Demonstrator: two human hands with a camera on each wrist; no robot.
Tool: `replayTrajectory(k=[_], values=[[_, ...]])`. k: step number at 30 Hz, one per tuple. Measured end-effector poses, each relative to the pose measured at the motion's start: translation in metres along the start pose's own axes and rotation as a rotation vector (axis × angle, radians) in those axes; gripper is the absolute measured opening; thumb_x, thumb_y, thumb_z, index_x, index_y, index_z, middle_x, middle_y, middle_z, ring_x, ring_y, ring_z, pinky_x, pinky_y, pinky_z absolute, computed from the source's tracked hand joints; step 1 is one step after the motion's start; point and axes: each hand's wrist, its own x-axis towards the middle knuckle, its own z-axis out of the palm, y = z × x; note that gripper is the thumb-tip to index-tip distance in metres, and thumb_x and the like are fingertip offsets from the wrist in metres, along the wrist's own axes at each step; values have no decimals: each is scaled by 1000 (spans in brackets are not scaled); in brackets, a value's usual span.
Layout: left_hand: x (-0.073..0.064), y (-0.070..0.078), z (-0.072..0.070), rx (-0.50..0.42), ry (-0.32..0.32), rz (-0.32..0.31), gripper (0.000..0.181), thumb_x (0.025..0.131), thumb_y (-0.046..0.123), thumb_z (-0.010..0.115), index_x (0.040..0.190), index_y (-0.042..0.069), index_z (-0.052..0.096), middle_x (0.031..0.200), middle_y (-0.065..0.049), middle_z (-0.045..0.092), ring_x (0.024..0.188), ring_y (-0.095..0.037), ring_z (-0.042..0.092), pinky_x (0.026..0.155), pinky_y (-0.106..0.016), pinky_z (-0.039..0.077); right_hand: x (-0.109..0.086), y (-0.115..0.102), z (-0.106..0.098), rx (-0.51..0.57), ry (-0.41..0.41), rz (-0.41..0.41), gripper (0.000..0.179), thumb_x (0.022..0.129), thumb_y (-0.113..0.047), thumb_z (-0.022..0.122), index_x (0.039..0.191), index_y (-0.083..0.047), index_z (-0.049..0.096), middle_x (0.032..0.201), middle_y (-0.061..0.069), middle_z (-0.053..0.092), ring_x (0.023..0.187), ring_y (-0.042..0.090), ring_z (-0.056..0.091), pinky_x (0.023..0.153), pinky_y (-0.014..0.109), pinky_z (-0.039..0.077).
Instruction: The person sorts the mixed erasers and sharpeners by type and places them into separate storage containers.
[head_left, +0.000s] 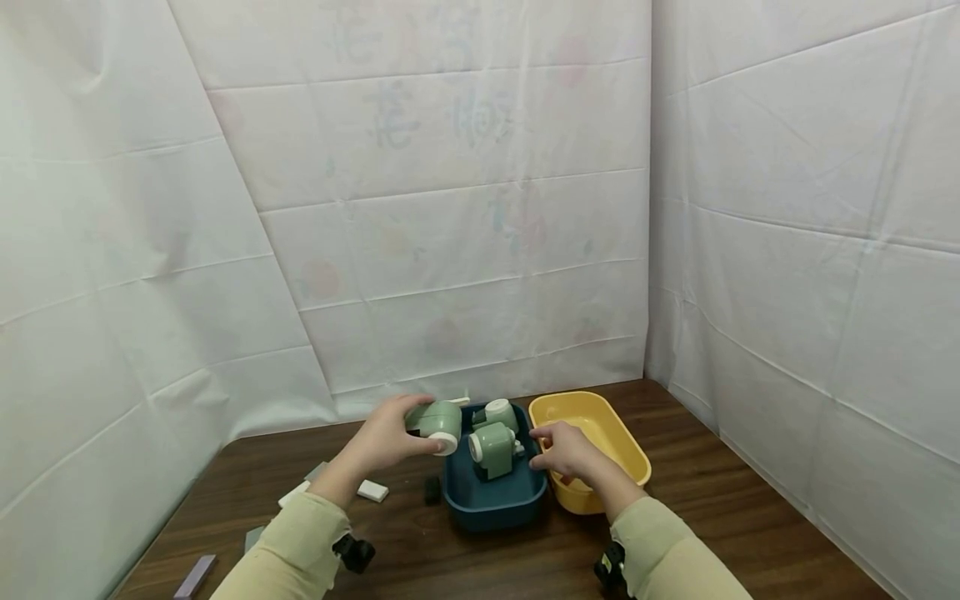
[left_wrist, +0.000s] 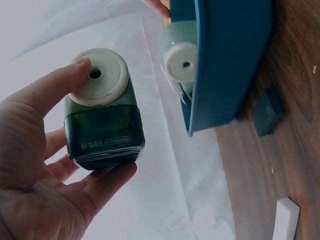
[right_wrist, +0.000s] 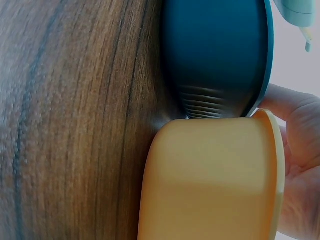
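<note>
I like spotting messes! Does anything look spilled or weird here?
Tiny white specks dot the wooden table near the dark block. They stand out against the brown, maybe like crumbs, but I can't tell what they are. Nothing else looks odd.

White sheeting (head_left: 465,225) hung around a dark wood surface (head_left: 720,525)

Creased white sheets close off the space on three sides. The back sheet carries level fold lines, faint bluish characters (head_left: 393,117) and pale reddish blotches (head_left: 322,279). At the left, another sheet (head_left: 112,292) meets it along a slanting edge; at the right, a third sheet (head_left: 810,208) meets it along a nearly vertical one, rippled and creased. The surface is brown with darker grain streaks, plain in the right wrist view. Light is soft and diffuse, brightest at the upper left.
</note>
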Motion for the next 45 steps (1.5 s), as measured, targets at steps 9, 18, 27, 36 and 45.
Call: replayTrajectory(k=[9,18,27,36,45], values=[[-1,12,6,-5,-19,6,72,78,41,90,139,16,62,136,-7,58,112,-24,58,86,-44,50,0,1,0,24,-12,-16,58,87,-15,82,141,-6,62,124,20,63,96,28,63,53,37,58],[-1,22,14,-18,-35,-1,73,77,41,90,139,18,62,137,-6,57,109,-22,57,84,-43,50,0,4,-4,47,-31,-30,48,95,-17,72,141,-6,62,127,22,62,92,26,63,54,37,58],[2,23,26,-37,-82,5,74,77,43,90,140,17,61,142,-7,55,120,-26,55,90,-47,49,1,6,-5,70,-37,-21,45,97,-13,68,141,-8,62,133,23,60,93,25,62,55,38,59],[3,26,36,-29,-111,42,73,78,47,87,139,16,61,137,-6,57,116,-24,56,89,-46,50,1,7,-5,82,-39,-21,45,98,-13,66,143,-8,61,135,24,59,70,19,55,55,38,59],[5,28,48,-34,-140,60,75,77,48,88,138,13,62,124,-3,60,103,-20,55,83,-42,50,1,8,-6,76,-37,-27,45,97,-13,68,142,-7,61,134,24,60,92,24,61,56,39,59]])
